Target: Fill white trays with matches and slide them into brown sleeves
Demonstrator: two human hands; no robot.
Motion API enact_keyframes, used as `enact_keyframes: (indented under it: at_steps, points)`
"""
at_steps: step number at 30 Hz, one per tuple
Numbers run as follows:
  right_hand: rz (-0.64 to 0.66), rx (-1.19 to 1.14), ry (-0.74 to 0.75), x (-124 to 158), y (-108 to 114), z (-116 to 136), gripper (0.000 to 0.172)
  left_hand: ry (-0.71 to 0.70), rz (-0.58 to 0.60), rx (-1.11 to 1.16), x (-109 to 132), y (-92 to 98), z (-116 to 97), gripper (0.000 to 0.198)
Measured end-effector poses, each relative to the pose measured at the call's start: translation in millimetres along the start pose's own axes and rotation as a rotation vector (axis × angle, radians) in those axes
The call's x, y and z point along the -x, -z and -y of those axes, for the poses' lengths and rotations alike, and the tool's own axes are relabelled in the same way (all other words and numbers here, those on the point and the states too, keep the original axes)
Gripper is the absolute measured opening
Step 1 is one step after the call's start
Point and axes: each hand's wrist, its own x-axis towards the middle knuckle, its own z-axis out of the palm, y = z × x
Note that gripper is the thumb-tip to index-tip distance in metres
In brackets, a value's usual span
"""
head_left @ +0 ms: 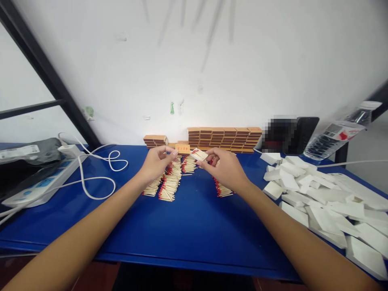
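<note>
An orange matchbox sleeve (183,149) is pinched at its left end by my left hand (158,162), fingers closed. My right hand (226,166) is closed on a small white matchbox tray (199,154) that has red-tipped matches in it. The sleeve and the tray are close together, and the tray is tilted. Below my left hand lie rows of loose matches (169,184) on the blue table. Another pile of matches (223,190) is partly hidden under my right hand. Some more matches (188,165) lie between the hands.
Stacked matchboxes (224,139) line the wall, with a smaller stack (155,141) left of them. White trays (318,198) are heaped at the right. A water bottle (339,135) and a phone (303,135) stand behind. A power strip (42,182) and white cables (83,178) lie left.
</note>
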Motion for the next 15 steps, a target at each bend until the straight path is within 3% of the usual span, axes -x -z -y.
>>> enact_keyframes:
  at_steps: [7,15]
  points:
    - [-0.059,-0.022,0.040,2,3,4,0.028,-0.001,-0.013,-0.023,3,-5.4,4,0.049]
    - [-0.074,-0.076,0.058,5,3,11,0.032,0.068,0.033,0.148,7,-9.4,-1,0.057]
